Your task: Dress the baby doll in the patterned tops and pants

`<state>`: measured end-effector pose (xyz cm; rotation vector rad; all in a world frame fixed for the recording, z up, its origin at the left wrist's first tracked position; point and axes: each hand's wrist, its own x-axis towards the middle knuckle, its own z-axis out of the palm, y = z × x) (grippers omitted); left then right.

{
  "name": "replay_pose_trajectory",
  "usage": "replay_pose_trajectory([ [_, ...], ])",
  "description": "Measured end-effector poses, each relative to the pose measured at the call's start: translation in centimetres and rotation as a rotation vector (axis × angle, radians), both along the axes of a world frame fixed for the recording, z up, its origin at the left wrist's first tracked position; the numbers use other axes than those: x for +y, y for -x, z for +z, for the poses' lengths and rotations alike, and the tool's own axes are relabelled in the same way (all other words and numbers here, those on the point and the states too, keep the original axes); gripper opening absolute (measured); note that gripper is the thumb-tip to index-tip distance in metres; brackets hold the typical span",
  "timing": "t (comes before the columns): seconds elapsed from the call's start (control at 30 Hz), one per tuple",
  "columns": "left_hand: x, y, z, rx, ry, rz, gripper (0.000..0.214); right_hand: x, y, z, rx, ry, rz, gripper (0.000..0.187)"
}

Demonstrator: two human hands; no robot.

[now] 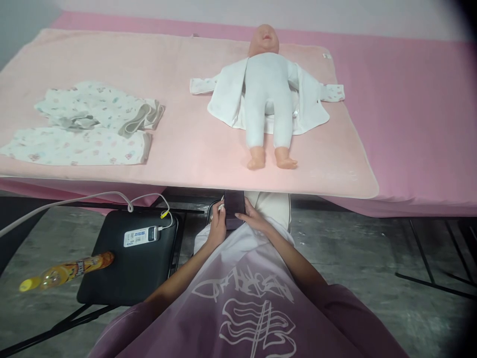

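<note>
Holds a dark device [233, 204] in both hands, low over the lap. Closes the left hand [216, 226] round its left edge, fingers [220, 209] curled onto the face, with nothing else in the clasp. Closes the right hand [256, 220] on the right edge and near end, fingers laid across the lower corner, thumb out of sight. Points the device's far end away from the body.

Just beyond and above the grip, the near edge of a pink towel [186, 149], spread over a pink sheet [410, 124]. Straight ahead of the grip on that towel, a doll [266, 94] on its back, feet nearest the hands and head farthest. Under it, an open white garment [227, 97], sleeves spread to both sides. Far to the left of the grip, on the same towel, folded printed clothes [89, 124], well apart from the doll.

Near the left hand, lower and to its left, a black chair [130, 268]. On the seat, a power bank [140, 235] with a white cable [74, 200] plugged in and trailing off to the left. Farther left, a bottle [67, 271] on its side against the seat's left edge. Cannot tell whether on the seat or the floor.

Under the hands, pale trousers [272, 204] and a purple shirt [246, 298] with a white print.
</note>
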<state>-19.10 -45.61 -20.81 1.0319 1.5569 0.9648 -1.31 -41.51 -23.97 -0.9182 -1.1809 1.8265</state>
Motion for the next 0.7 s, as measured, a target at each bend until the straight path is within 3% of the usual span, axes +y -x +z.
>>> replay_pose_trajectory([
  [0.13, 0.1, 0.0, 0.0, -0.002, -0.004, 0.001, 0.067, 0.1, 0.0, 0.3, -0.022, -0.017, 0.001, 0.087],
  [0.5, 0.2, 0.5, -0.7, -0.071, -0.027, -0.017, 0.064, -1.2, -1.3, 0.2, -0.075, 0.111, -0.019, 0.085],
  [0.7, 1.1, 0.8, -0.2, -0.174, -0.041, -0.072, 0.072, -1.1, -1.2, 2.5, -0.055, 0.062, 0.007, 0.067],
])
